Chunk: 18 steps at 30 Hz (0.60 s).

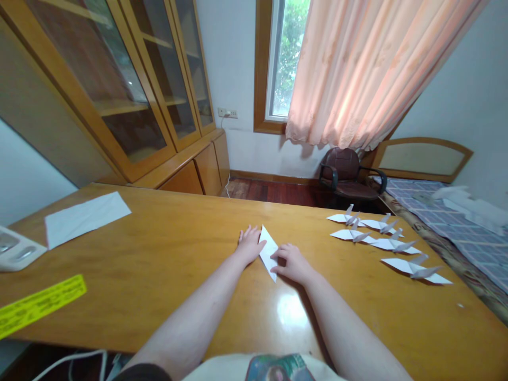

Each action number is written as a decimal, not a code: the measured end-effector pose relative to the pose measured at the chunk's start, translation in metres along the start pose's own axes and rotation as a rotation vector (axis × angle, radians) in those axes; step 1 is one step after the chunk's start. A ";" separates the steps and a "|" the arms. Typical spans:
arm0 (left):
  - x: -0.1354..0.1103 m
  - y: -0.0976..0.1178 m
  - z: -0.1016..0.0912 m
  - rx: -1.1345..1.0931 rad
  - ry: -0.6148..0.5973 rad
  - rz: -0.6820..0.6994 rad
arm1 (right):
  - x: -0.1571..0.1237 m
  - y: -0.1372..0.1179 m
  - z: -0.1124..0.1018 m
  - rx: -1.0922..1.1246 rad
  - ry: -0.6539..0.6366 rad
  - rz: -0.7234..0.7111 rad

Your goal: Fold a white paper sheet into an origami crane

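Note:
A folded white paper triangle (269,253) lies on the wooden table in front of me, its long side facing left. My left hand (250,246) rests flat at its left edge, fingers stretched out on the tabletop and thumb on the paper. On the other side, my right hand (293,263) has its fingers curled around the right edge of the paper, thumb and fingertips touching it. The fingertips of that hand are partly hidden. Several folded paper cranes (397,244) stand at the table's right side, well apart from both hands.
White paper sheets (87,216) lie at the table's (178,238) far left. Nearer are a yellow printed strip (43,304) and a white device (19,250) at the left edge. Beyond the table stand a glass-door cabinet (159,95), an office chair (345,169) and a bed (448,211).

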State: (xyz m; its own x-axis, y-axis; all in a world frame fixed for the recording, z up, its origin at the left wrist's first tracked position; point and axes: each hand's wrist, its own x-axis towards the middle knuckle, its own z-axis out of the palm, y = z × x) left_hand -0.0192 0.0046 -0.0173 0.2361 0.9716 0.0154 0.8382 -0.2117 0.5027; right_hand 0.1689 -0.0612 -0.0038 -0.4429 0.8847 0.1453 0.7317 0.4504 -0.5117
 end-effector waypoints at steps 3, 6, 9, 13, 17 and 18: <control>0.003 0.006 -0.003 -0.219 0.021 0.005 | 0.000 -0.004 0.003 0.025 0.005 -0.059; 0.004 0.010 -0.001 -0.463 0.031 -0.033 | 0.001 -0.004 0.005 0.117 0.088 -0.024; -0.001 0.016 0.005 -0.655 -0.005 -0.047 | 0.003 0.004 0.004 0.262 0.318 0.178; -0.014 0.027 0.015 -0.759 -0.081 -0.019 | 0.006 0.016 0.002 0.559 0.383 0.363; -0.024 0.034 0.020 -0.724 -0.117 0.023 | 0.006 0.018 0.001 0.722 0.282 0.401; -0.024 0.035 0.021 -0.717 -0.121 0.022 | 0.006 0.017 0.001 0.734 0.274 0.409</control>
State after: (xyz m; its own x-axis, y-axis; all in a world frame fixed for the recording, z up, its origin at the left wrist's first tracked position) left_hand 0.0149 -0.0289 -0.0186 0.3366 0.9407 -0.0424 0.3140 -0.0697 0.9468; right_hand 0.1779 -0.0483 -0.0125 -0.0105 0.9998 -0.0184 0.2462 -0.0153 -0.9691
